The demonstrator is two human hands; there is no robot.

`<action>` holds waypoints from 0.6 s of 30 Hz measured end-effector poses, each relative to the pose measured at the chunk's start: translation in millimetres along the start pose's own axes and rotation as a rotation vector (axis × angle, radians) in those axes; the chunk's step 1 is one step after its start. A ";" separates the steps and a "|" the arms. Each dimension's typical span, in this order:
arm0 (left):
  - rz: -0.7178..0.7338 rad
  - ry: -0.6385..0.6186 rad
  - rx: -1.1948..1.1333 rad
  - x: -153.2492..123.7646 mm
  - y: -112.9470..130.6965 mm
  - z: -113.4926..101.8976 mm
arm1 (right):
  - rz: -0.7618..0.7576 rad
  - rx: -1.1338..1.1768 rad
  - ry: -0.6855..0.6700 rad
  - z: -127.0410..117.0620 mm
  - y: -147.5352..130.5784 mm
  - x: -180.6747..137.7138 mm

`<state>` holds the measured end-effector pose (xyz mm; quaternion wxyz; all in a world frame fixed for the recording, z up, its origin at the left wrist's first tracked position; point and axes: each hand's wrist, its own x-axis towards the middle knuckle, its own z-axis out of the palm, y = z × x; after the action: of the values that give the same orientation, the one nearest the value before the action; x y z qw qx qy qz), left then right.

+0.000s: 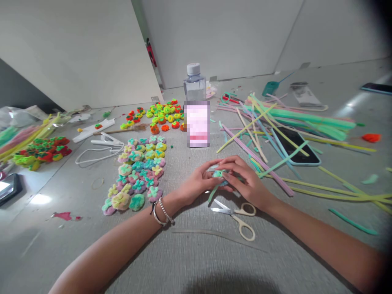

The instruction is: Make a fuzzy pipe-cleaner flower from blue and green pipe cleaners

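Note:
Between my two hands is a small green-and-blue pipe cleaner flower (pixel 219 174), with a loose green end trailing down from it. My left hand (pixel 203 179) pinches it from the left, a beaded bracelet on the wrist. From the right, my right hand (pixel 245 177) closes its fingers on the same piece, hiding much of it. Just below the hands lie scissors (pixel 234 212) with cream handles, their blades spread. To the left sit rows of finished pastel fuzzy flowers (pixel 137 185).
Loose pipe cleaners (pixel 266 163) spread over the right side, some across a phone (pixel 295 147). A propped phone with a blurred screen (pixel 198 124) stands before a clear bottle (pixel 194 83). Red and yellow fuzzy pieces (pixel 165 114) cluster behind. A thin strip (pixel 214 232) lies in front.

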<state>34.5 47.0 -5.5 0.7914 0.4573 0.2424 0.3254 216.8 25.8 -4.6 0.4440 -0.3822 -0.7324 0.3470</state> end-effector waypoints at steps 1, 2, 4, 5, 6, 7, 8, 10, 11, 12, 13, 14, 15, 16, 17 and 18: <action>0.004 -0.013 -0.014 0.2 -1.0 -0.8 | 0.000 -0.003 -0.001 0.1 -0.2 -0.3; 0.007 -0.026 -0.027 0.3 -1.8 -1.6 | 0.001 -0.005 0.000 0.2 -0.5 -0.6; 0.008 -0.046 -0.036 0.4 -3.1 -2.9 | -0.001 -0.008 0.003 0.4 -1.2 -0.8; 0.007 -0.050 -0.032 0.5 -3.4 -3.3 | -0.004 -0.009 0.005 0.5 -1.5 -0.8; 0.006 -0.052 -0.026 0.5 -3.6 -3.5 | -0.010 -0.011 0.006 0.5 -1.6 -0.7; 0.006 -0.053 -0.023 0.6 -3.5 -3.5 | -0.019 -0.014 0.006 0.5 -1.6 -0.5; 0.006 -0.054 -0.021 0.6 -3.4 -3.4 | -0.027 -0.018 0.005 0.5 -1.5 -0.4; 0.004 -0.051 -0.022 0.7 -3.1 -3.0 | -0.036 -0.025 0.004 0.3 -1.2 -0.2; 0.002 -0.048 -0.023 0.7 -2.9 -2.8 | -0.038 -0.027 0.005 0.2 -1.0 -0.2; 0.000 -0.046 -0.025 0.7 -2.7 -2.7 | -0.037 -0.029 0.004 0.1 -1.1 -0.2; -0.002 -0.043 -0.024 0.6 -2.5 -2.5 | -0.034 -0.030 0.004 0.1 -1.2 -0.2; -0.004 -0.043 -0.023 0.4 -2.4 -2.5 | -0.031 -0.031 0.003 0.0 -1.6 -0.3; -0.005 -0.043 -0.022 0.3 -2.3 -2.4 | -0.029 -0.030 0.002 0.0 -2.1 -0.3; -0.005 -0.043 -0.022 0.1 -2.1 -2.4 | -0.026 -0.029 0.000 0.0 -2.6 -0.3; -0.005 -0.043 -0.022 -0.1 -2.0 -2.3 | -0.023 -0.027 0.000 0.1 -3.1 -0.2; -0.007 -0.042 -0.022 -0.3 -1.8 -2.2 | -0.022 -0.024 0.002 0.1 -3.5 -0.1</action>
<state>33.3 47.3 -8.1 0.8023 0.4546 0.2238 0.3154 215.9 24.0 -1.7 0.4437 -0.3797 -0.7403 0.3330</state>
